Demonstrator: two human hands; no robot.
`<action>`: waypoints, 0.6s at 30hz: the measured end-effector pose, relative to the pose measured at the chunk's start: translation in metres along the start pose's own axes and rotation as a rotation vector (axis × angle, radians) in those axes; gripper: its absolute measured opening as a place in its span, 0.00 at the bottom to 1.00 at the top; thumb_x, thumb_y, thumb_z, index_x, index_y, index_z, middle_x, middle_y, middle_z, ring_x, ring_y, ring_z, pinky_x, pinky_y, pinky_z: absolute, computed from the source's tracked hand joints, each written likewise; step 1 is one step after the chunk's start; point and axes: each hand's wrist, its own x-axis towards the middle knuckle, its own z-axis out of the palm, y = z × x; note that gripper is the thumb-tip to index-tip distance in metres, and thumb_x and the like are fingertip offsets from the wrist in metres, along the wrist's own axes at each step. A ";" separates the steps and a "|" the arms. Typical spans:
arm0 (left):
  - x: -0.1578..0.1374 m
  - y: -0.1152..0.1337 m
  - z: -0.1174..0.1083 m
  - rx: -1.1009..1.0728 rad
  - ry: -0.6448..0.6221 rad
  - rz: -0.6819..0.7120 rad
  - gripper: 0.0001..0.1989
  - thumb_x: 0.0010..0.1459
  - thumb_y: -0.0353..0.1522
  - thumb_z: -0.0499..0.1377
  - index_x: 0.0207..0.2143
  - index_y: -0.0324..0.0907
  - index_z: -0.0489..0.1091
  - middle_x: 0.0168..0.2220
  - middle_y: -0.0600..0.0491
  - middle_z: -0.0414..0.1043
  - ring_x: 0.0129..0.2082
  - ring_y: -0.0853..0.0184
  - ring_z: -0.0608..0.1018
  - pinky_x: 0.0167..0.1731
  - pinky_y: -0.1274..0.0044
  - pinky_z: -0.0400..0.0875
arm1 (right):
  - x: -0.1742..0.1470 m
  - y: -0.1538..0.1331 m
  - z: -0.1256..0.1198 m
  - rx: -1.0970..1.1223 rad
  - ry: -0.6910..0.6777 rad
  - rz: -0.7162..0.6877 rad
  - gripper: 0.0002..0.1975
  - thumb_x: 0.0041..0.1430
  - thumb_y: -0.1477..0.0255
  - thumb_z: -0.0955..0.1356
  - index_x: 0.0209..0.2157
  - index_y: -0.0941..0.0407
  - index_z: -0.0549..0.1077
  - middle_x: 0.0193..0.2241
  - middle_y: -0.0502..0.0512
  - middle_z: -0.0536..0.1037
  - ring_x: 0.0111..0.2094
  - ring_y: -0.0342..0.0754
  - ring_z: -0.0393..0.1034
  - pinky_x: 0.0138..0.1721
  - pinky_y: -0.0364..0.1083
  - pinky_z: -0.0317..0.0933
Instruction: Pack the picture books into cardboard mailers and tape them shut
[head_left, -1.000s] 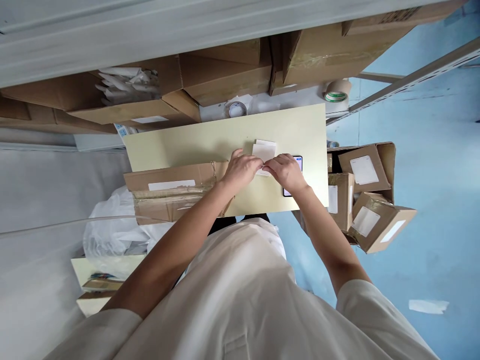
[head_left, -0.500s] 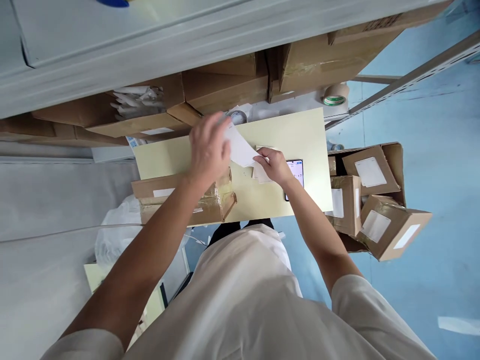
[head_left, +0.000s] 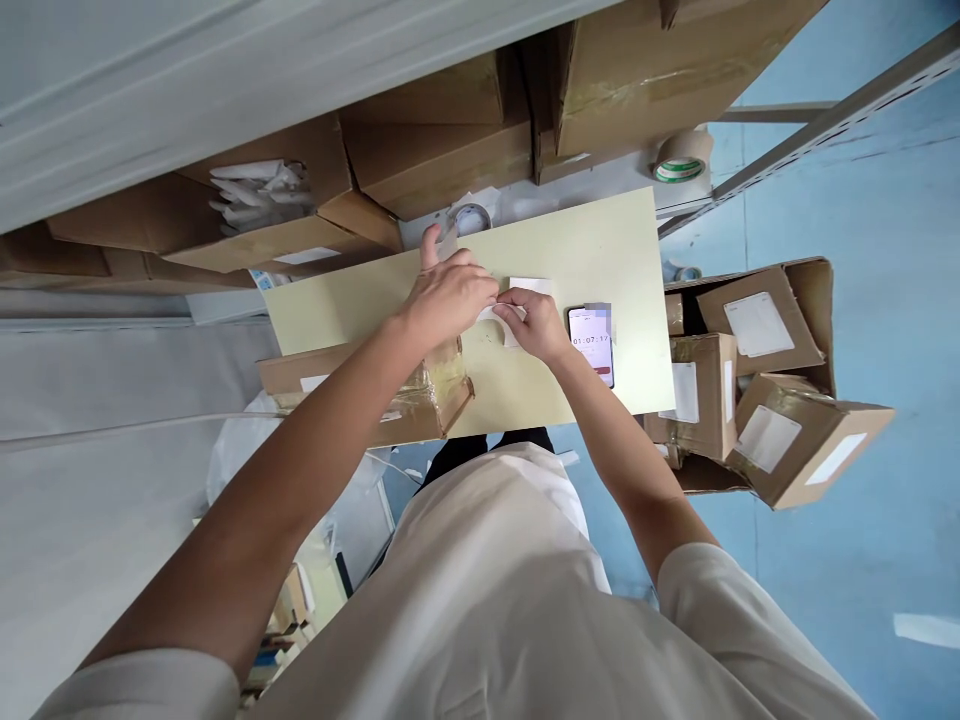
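My left hand [head_left: 451, 295] is over the table, its fingers closed at the edge of a white paper sheet [head_left: 489, 313] and one finger pointing up and away. Most of the sheet is hidden under that hand. My right hand [head_left: 537, 322] pinches the same sheet between thumb and fingertips, and the fingertips of both hands meet. Behind my right hand lies a small stack of white paper [head_left: 529, 285]. To the left on the table, a taped cardboard box [head_left: 409, 418] sits partly under my left forearm.
A phone [head_left: 592, 347] showing a timer lies on the pale yellow table [head_left: 637, 260]. Tape rolls [head_left: 472, 218] and open cartons [head_left: 442, 150] stand along the back under a shelf. On the right, a large carton [head_left: 814, 300] holds several labelled boxes [head_left: 772, 430].
My left hand has come down and right to meet my right hand. The sheet, broadly visible before, is now mostly covered. My view has shifted slightly, and the phone shows more fully.
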 end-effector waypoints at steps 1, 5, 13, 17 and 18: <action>0.002 0.000 0.002 -0.019 -0.013 -0.009 0.10 0.56 0.32 0.57 0.26 0.50 0.76 0.28 0.52 0.75 0.47 0.56 0.72 0.58 0.55 0.49 | 0.001 0.001 0.001 0.001 -0.002 -0.013 0.17 0.64 0.60 0.61 0.37 0.57 0.75 0.33 0.55 0.79 0.33 0.48 0.70 0.36 0.45 0.61; 0.007 -0.006 0.006 0.000 -0.038 -0.027 0.11 0.57 0.32 0.56 0.24 0.50 0.76 0.28 0.54 0.76 0.45 0.58 0.73 0.58 0.56 0.50 | 0.002 0.005 0.006 0.008 0.016 -0.028 0.20 0.65 0.58 0.60 0.36 0.57 0.75 0.31 0.55 0.78 0.32 0.48 0.69 0.35 0.45 0.61; 0.012 -0.018 0.009 0.004 -0.024 -0.092 0.11 0.58 0.33 0.55 0.26 0.49 0.76 0.31 0.53 0.78 0.44 0.58 0.73 0.56 0.57 0.49 | 0.003 0.013 0.011 0.006 0.060 -0.032 0.22 0.65 0.55 0.58 0.34 0.56 0.74 0.32 0.56 0.78 0.35 0.49 0.70 0.39 0.46 0.62; 0.018 -0.024 0.006 -0.003 -0.037 -0.106 0.11 0.58 0.34 0.55 0.27 0.47 0.76 0.33 0.53 0.78 0.43 0.58 0.74 0.55 0.59 0.49 | 0.001 0.015 0.012 0.055 0.029 0.022 0.16 0.62 0.57 0.63 0.41 0.55 0.71 0.38 0.56 0.77 0.39 0.51 0.71 0.42 0.49 0.63; 0.019 -0.026 0.005 -0.002 -0.046 -0.099 0.11 0.59 0.34 0.55 0.28 0.47 0.76 0.33 0.53 0.78 0.42 0.59 0.74 0.55 0.59 0.50 | 0.001 0.016 0.012 0.062 0.019 0.038 0.17 0.60 0.59 0.65 0.46 0.54 0.68 0.40 0.56 0.77 0.40 0.51 0.71 0.42 0.50 0.64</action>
